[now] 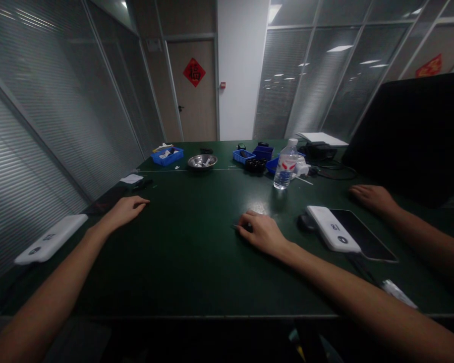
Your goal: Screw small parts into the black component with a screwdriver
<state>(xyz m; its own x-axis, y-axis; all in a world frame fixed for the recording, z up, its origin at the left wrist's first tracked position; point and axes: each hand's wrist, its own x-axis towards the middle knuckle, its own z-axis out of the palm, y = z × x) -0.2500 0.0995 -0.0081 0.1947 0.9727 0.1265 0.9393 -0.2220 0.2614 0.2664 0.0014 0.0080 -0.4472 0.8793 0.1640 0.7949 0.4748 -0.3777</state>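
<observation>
My left hand (124,212) is over the left side of the dark green table (185,252), its fingers stretched forward and a gap showing under them. Nothing shows in it. Just beyond lies a small black object (143,184), too dark to name. My right hand (263,231) rests near the middle of the table, fingers curled round a small dark object with a thin tip (234,226) sticking out to the left. Its kind is hard to make out. A clear plastic water bottle (285,169) stands upright beyond this hand.
White power banks lie left (51,239) and right (333,229), the right one against a phone (363,236). A metal bowl (202,162), blue trays (168,157) and black parts (255,166) stand farther back. Another person's hand (374,196) rests at right, by a black monitor (412,136).
</observation>
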